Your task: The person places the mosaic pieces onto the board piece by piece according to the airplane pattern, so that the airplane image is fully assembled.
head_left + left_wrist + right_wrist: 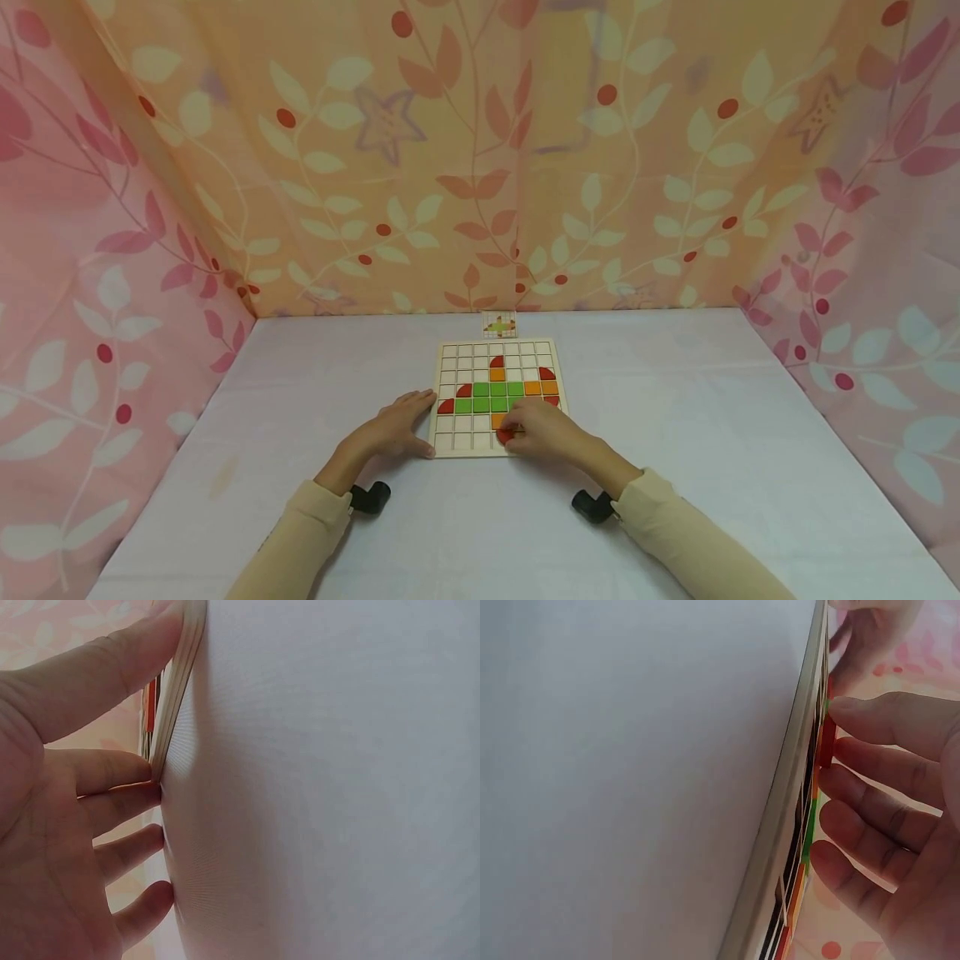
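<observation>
A wooden grid board lies on the white table, with green square tiles, orange tiles and red rounded tiles set in its cells. My left hand rests against the board's left side, fingers extended and thumb at the near left corner. With thumb and fingertips, my right hand pinches a red rounded tile at a cell in the near row, just below an orange tile. The right wrist view shows that red tile edge-on between the fingertips. This hand hides part of the board's near right area.
A small pattern card with a coloured grid picture lies just beyond the board's far edge. White cloth covers the table. Flowered curtains stand at the back and both sides. Each wrist carries a black camera mount.
</observation>
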Demonstrator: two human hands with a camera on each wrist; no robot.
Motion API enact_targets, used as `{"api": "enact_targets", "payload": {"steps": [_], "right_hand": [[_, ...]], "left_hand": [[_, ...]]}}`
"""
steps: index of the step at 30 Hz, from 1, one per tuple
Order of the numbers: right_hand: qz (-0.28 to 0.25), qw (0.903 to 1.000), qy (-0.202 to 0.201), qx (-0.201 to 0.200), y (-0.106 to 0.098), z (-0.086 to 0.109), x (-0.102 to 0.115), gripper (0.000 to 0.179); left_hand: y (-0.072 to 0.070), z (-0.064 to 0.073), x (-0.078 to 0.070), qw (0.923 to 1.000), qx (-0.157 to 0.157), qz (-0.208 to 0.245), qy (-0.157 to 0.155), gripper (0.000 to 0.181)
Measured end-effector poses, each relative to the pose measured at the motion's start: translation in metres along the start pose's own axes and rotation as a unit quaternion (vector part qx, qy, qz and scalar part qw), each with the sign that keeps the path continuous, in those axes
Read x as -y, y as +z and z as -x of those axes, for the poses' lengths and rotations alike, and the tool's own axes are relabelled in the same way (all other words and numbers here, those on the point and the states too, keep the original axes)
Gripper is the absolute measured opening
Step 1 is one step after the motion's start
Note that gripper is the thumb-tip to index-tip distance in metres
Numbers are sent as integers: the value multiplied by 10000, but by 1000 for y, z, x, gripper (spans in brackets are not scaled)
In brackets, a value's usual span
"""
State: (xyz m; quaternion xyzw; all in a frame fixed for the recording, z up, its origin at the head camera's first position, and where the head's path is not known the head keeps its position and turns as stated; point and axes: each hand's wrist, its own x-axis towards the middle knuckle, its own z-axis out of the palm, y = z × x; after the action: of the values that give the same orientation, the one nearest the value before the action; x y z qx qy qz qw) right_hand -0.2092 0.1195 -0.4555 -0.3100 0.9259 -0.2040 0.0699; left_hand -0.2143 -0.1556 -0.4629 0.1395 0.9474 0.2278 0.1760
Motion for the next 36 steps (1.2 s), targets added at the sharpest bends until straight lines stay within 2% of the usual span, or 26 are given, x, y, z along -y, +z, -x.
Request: {"api": "enact_targets", "payload": {"steps": [4, 11, 20, 25, 30, 36], "right_hand": [[183, 9998, -98, -5, 2, -2, 3, 15], [440, 9990, -40, 13, 3, -4, 6, 14], [504, 9987, 23, 35, 3, -7, 11, 12], [381, 9992, 62, 71, 0, -7, 10, 13], [-106, 9997, 197, 95, -6, -5, 3, 13], [-391, 9989, 197, -181, -17, 0, -11, 16]], "left_hand": [[0, 1, -1, 10000, 1, 18, 1, 96], [-1, 1, 0, 10000, -32, 61, 58, 95], [-1, 1, 0, 10000, -15, 87, 22, 95], [-2, 1, 1, 10000, -1, 61, 71, 94], [0, 0, 2, 10000, 1, 70, 29, 94], [2, -2, 2, 10000, 12, 94, 31, 95]]}}
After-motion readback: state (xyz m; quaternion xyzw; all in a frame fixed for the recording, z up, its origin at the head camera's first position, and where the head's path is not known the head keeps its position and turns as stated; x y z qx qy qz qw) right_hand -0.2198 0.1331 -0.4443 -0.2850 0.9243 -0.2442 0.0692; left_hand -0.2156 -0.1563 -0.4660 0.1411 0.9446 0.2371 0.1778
